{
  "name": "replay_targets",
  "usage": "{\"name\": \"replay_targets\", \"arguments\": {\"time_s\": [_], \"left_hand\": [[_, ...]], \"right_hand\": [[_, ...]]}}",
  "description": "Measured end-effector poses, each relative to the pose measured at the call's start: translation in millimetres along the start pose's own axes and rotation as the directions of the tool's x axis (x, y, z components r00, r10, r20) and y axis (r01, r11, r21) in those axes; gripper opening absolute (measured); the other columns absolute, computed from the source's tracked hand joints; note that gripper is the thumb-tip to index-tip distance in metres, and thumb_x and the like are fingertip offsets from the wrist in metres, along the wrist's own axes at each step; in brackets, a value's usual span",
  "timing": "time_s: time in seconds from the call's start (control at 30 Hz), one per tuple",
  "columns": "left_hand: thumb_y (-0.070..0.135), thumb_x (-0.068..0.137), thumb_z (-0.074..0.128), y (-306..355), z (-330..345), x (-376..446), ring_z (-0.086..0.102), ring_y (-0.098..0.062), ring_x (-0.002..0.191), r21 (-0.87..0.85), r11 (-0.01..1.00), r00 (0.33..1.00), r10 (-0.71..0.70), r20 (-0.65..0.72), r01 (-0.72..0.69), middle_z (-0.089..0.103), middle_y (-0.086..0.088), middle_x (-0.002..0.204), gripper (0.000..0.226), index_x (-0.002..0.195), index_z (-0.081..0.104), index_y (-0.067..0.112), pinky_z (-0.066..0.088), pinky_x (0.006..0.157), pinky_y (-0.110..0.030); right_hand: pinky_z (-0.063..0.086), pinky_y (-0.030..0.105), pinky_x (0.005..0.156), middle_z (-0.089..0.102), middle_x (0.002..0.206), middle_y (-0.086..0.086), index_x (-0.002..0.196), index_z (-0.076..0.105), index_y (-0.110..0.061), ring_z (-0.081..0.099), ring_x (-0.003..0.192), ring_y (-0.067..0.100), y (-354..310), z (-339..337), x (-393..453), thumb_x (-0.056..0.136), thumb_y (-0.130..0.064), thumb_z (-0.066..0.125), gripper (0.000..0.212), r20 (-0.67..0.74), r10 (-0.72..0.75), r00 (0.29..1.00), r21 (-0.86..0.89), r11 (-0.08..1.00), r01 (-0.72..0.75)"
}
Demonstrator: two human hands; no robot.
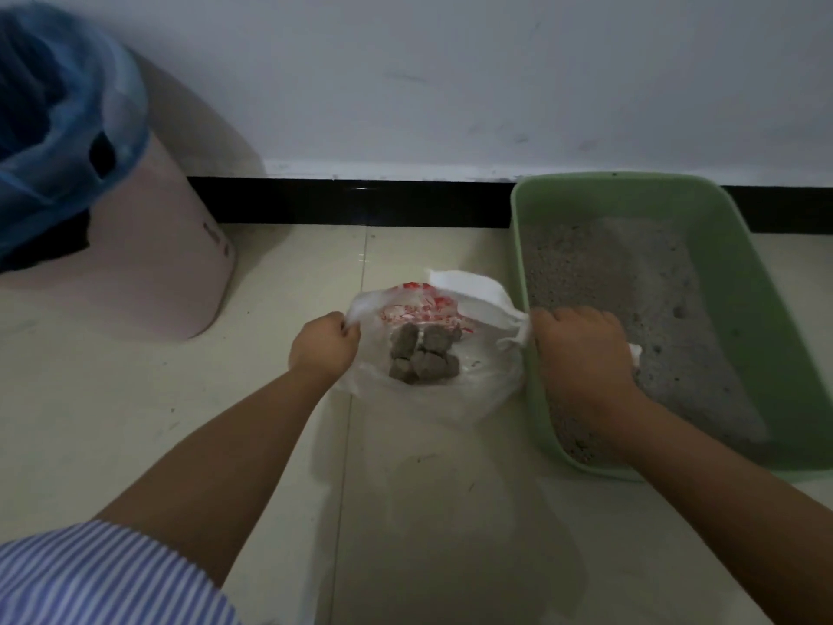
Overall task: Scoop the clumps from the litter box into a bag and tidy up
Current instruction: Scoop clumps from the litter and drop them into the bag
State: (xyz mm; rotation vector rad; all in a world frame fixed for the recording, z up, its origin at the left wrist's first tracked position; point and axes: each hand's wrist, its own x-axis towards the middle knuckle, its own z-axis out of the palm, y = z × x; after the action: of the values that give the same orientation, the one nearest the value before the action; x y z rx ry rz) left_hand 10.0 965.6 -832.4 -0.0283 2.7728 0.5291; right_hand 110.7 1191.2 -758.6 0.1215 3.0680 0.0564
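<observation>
Left hand (323, 345) curled tight on the left handle of the bag (473, 390), right hand (581, 349) on the right handle, mouth stretched sideways between the fists. Clumps (423, 356) inside, between both fists. Litter box (730, 281) under the right fist, long axis toward the wall.

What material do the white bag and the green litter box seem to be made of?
The white bag looks like thin, glossy plastic film: it crumples, and the clumps show through it. The green litter box seems to be rigid moulded plastic with a smooth, matte finish and rounded rim, though I cannot be certain.
</observation>
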Motion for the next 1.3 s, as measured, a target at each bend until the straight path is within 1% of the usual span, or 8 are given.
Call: {"name": "replay_targets", "arguments": {"time_s": [0.17,0.3,0.4,0.5,0.63,0.9,1.2,1.3], "left_hand": [[0.035,0.093,0.05,18,-2,-9,0.046,-0.033,0.118,0.098,0.994,0.987,0.065,-0.147,-0.051,0.049,-0.018,0.128,0.05,0.132,0.042,0.004,0.036,0.096,-0.037],[0.037,0.092,0.045,56,9,-19,0.037,-0.036,0.129,0.154,0.95,0.937,0.297,-0.184,-0.271,0.04,-0.022,0.138,0.057,0.135,0.041,0.0,0.026,0.109,-0.042],[0.036,0.09,0.036,101,20,-25,0.039,-0.04,0.129,0.1,0.895,0.885,0.446,-0.132,-0.435,0.043,-0.028,0.136,0.06,0.131,0.046,-0.006,0.03,0.109,-0.044],[0.033,0.098,0.037,149,36,-33,0.011,-0.027,0.144,0.041,0.882,0.883,0.469,0.023,-0.469,0.014,-0.016,0.154,0.06,0.145,0.019,0.001,0.01,0.117,-0.033],[0.032,0.1,0.031,203,51,-38,-0.002,-0.029,0.145,0.005,0.919,0.909,0.388,0.15,-0.393,-0.001,-0.019,0.156,0.067,0.147,-0.001,-0.004,0.003,0.118,-0.033],[0.027,0.102,0.022,213,71,-28,-0.017,-0.032,0.143,0.172,0.921,0.936,0.332,0.12,-0.349,-0.019,-0.022,0.153,0.064,0.144,-0.013,-0.006,-0.008,0.117,-0.034],[0.017,0.1,0.023,207,88,-18,-0.008,-0.034,0.144,0.041,0.93,0.931,0.364,0.033,-0.365,-0.01,-0.025,0.153,0.058,0.145,-0.004,-0.009,-0.008,0.115,-0.031],[0.01,0.09,0.028,204,94,-14,0.026,-0.055,0.131,-0.015,0.91,0.907,0.41,-0.099,-0.413,0.024,-0.045,0.139,0.055,0.132,0.027,-0.025,0.012,0.108,-0.043]], "right_hand": [[0.039,0.028,0.065,0.065,0.092,0.016,0.108,0.061,-0.003,0.057,0.076,0.028,42,-6,-4,0.085,0.0,0.049,0.026,0.078,0.251,0.965,0.267,0.927,-0.262],[0.033,0.025,0.062,0.064,0.087,0.02,0.106,0.062,0.002,0.049,0.07,0.023,80,-5,-14,0.088,-0.001,0.046,0.024,0.1,0.399,0.911,0.339,0.847,-0.408],[0.037,0.029,0.069,0.064,0.102,0.028,0.104,0.06,0.003,0.06,0.089,0.036,114,-8,-21,0.09,-0.009,0.047,0.023,0.214,0.53,0.82,0.26,0.779,-0.571],[0.043,0.034,0.075,0.062,0.113,0.028,0.109,0.06,0.004,0.06,0.104,0.036,147,-13,-29,0.094,-0.022,0.046,0.033,0.362,0.601,0.713,0.082,0.741,-0.666],[0.035,0.035,0.106,0.047,0.138,0.022,0.132,0.044,0.003,0.047,0.127,0.031,180,-15,-42,0.097,-0.026,0.041,0.046,0.508,0.658,0.557,-0.162,0.708,-0.688],[0.033,0.031,0.108,0.025,0.152,0.018,0.148,0.015,-0.014,0.037,0.135,0.028,192,17,-27,0.101,-0.027,0.032,0.051,0.681,0.525,0.511,0.055,0.658,-0.751],[0.043,0.033,0.095,0.056,0.126,0.02,0.12,0.053,0.005,0.054,0.117,0.031,198,67,-3,0.094,-0.006,0.04,0.031,0.593,0.56,0.578,0.118,0.65,-0.751],[0.045,0.034,0.088,0.058,0.119,0.022,0.109,0.055,0.004,0.057,0.11,0.032,199,78,10,0.091,-0.003,0.042,0.023,0.526,0.548,0.651,0.164,0.686,-0.709]]}}
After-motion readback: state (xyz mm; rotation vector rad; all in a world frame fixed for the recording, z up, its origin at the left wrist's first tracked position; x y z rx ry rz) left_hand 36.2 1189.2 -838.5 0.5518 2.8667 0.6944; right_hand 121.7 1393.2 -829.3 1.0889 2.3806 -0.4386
